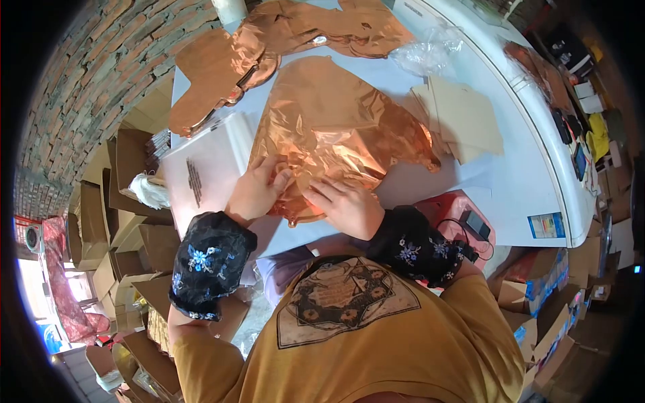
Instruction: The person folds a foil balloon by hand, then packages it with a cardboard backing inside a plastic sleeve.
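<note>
A large copper-coloured foil balloon (322,101), deflated and wrinkled, lies flat on the white table in front of me. At its near left edge my left hand (255,191) has bent fingers and thumb closed on the foil. My right hand (349,207) rests on the near part of the balloon, its fingers stretched out over the crinkled surface and pointing left. The two hands are a short way apart, with shiny creased foil between them. Whatever lies under the fingertips is hidden.
More copper foil balloons (208,67) lie at the table's back left. Beige card sheets (463,121) and a clear plastic bag (430,52) are on the right. A clear plastic packet (201,164) sits at left. A red stool-like item (457,208) holds a black device. Cardboard boxes (131,161) stand around.
</note>
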Action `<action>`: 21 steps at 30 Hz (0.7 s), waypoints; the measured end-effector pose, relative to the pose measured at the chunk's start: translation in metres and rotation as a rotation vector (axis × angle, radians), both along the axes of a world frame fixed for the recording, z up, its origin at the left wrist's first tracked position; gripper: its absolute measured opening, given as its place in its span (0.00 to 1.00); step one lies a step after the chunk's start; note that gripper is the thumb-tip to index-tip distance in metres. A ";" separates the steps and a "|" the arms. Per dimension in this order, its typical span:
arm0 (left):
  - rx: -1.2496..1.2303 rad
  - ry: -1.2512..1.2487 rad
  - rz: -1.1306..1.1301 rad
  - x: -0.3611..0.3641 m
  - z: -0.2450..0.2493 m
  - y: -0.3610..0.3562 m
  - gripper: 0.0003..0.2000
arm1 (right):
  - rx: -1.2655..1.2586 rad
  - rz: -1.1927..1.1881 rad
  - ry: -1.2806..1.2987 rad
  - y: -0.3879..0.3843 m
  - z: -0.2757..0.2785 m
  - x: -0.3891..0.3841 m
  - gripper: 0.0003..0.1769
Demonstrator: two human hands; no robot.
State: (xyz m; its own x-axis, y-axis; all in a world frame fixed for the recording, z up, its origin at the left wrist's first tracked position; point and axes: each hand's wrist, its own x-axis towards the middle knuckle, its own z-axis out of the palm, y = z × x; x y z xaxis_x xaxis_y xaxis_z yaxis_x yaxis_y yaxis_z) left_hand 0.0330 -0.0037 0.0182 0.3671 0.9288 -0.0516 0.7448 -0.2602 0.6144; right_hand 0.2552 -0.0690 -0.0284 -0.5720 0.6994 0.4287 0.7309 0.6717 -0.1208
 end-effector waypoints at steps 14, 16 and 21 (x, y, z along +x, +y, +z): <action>0.451 0.180 -0.314 0.020 -0.013 -0.076 0.34 | -0.318 -0.430 0.470 -0.007 0.017 0.111 0.13; 0.466 0.238 -0.338 0.026 -0.026 -0.083 0.36 | -0.233 -0.475 0.505 -0.004 0.003 0.123 0.11; 0.534 0.358 -0.341 0.038 -0.041 -0.088 0.41 | -0.121 -0.489 0.539 0.000 -0.019 0.132 0.10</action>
State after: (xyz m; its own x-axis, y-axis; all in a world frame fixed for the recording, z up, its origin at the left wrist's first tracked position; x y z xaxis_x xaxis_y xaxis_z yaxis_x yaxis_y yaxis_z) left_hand 0.0713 -0.0918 -0.0233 0.6862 0.6978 0.2055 0.7004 -0.7101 0.0725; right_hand 0.3874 -0.0690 -0.0479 0.0856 0.8808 0.4657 0.7618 0.2434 -0.6004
